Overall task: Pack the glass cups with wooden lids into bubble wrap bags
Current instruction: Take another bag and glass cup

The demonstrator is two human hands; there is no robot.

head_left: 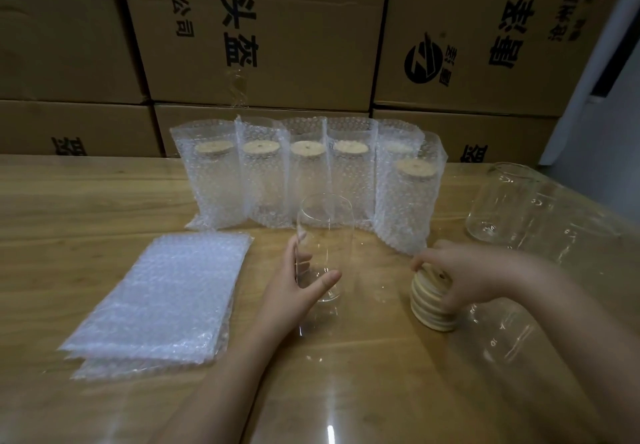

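Observation:
My left hand [298, 282] grips a clear glass cup [325, 235] that stands upright on the wooden table, open at the top with no lid. My right hand [464, 270] pinches the top lid of a stack of wooden lids [429, 305] to the right of the cup. A flat pile of empty bubble wrap bags [159, 301] lies at the left. Behind the cup, several bubble wrap bags [304, 173] stand in a row, each holding a glass cup with a wooden lid.
More bare glass cups [498, 201] stand at the right side of the table [86, 208], some blurred near my right forearm. Stacked cardboard boxes [263, 38] form a wall directly behind the table.

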